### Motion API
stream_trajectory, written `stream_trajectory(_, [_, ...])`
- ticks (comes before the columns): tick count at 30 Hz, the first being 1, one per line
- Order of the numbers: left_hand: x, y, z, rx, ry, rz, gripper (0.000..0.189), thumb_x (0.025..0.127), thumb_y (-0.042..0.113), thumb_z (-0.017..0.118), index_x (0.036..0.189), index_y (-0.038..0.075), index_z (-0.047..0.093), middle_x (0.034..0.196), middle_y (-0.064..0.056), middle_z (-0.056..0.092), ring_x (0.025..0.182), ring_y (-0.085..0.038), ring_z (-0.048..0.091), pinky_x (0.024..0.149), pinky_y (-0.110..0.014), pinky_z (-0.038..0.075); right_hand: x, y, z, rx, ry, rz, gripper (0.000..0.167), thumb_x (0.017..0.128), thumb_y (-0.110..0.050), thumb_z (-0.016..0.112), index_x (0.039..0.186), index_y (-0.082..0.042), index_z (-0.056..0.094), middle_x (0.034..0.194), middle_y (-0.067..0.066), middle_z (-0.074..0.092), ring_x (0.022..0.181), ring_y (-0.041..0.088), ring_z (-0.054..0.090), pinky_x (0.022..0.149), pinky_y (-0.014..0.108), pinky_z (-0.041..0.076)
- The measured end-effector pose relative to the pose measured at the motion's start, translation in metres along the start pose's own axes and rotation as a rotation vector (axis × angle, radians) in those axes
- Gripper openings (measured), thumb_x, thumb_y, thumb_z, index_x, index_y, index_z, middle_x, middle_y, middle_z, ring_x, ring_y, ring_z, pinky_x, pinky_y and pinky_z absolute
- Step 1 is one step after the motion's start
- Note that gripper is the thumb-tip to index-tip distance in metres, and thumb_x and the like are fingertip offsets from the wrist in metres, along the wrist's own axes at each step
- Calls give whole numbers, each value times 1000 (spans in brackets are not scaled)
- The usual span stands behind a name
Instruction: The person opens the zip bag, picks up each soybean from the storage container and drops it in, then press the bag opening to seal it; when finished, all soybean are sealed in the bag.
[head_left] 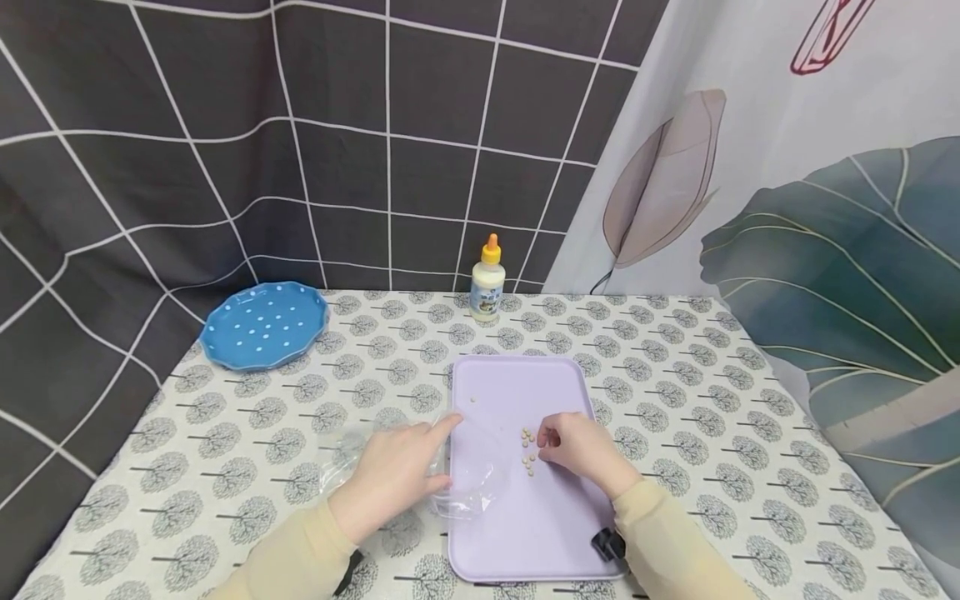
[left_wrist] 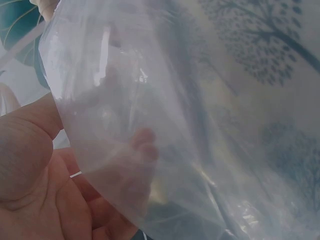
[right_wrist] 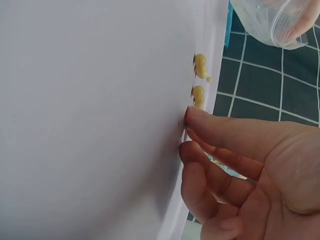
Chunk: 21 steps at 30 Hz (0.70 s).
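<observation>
One scalloped blue plate with white dots (head_left: 264, 327) at the far left of a tree-print tablecloth (head_left: 247, 425), just before a dark curtain (head_left: 337, 175) with a white grid. Nearer, a crumpled clear plastic bag (left_wrist: 190, 115), partly on the cloth side and partly over the left edge of a lilac tray (head_left: 517, 529).

At the bag, the left hand (head_left: 397, 467), reaching from the lower left out of a cream sleeve: back of the hand up, index finger straight and pointing to the tray, thumb spread well apart from it, other fingers bent and seen through the film in the left wrist view. Touching the bag; cannot tell whether gripping it.

On the tray's left side, a lone bean (head_left: 472, 400). Beyond the tray, near the far table edge, an upright squeeze bottle (head_left: 488, 285) with an orange tip. Around the tray's middle, two small groups of pale yellow beans (right_wrist: 200, 65).

Just right of these, the right hand (head_left: 581, 446), angled in from the lower right: wrist raised, fingers curled, thumb and index tips close together, low at the tray surface. Cannot tell whether pinching a bean. Farther right, a pale leaf-patterned curtain (head_left: 840, 275).
</observation>
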<state>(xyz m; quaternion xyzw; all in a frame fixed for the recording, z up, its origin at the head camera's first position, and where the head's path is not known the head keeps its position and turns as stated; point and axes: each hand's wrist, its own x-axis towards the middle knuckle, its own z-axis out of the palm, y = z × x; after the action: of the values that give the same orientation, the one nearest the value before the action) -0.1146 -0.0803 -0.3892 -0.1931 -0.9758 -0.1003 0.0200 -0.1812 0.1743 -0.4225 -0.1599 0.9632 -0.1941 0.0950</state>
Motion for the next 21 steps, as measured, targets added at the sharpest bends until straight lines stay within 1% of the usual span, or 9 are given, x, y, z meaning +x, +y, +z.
stream_trajectory(7, [0, 0, 0, -5, 6, 2, 76, 69, 44, 80, 134, 15, 51, 85, 0, 68, 70, -15, 62, 57, -27, 47, -3, -2, -2, 2, 20, 4, 19, 74, -14, 77, 67, -19, 60, 63, -10, 53, 59, 8, 47, 59, 26, 42])
stream_trajectory(10, [0, -1, 0, -6, 0, -1, 77, 69, 44, 79, 134, 15, 51, 85, 1, 68, 70, -14, 62, 56, -26, 47, -5, -4, -4, 67, 9, -9, 16, 77, -16, 76, 70, -19, 62, 62, -10, 54, 57, 7, 48, 55, 24, 43])
stream_trajectory(13, [0, 0, 0, -1, -4, -1, 77, 69, 44, 79, 134, 15, 51, 87, 0, 68, 72, -15, 63, 57, -27, 48, -7, -7, -5, 178, -16, -64, 11, 80, -15, 73, 74, -19, 65, 63, -10, 57, 56, 7, 51, 52, 22, 44])
stream_trajectory(16, [0, -1, 1, 4, -5, 1, 77, 69, 44, 79, 134, 15, 50, 88, 0, 69, 73, -16, 64, 58, -28, 49, -9, -11, -6, 272, -34, -145, 8, 82, -15, 72, 77, -19, 66, 67, -11, 59, 59, 7, 52, 54, 22, 45])
stream_trajectory(18, [0, -1, 2, 3, -4, -1, 77, 69, 45, 79, 134, 15, 50, 89, 0, 69, 73, -16, 64, 59, -29, 50, -10, -15, -8, 311, -38, -192, 7, 82, -15, 71, 78, -19, 67, 69, -12, 59, 61, 6, 52, 57, 22, 46])
stream_trajectory(21, [-1, -1, 2, 0, 0, -6, 77, 69, 45, 79, 134, 15, 51, 89, 0, 69, 73, -16, 64, 59, -29, 49, -12, -21, -9, 343, -44, -239, 5, 82, -15, 72, 80, -17, 67, 70, -11, 59, 63, 5, 52, 59, 21, 47])
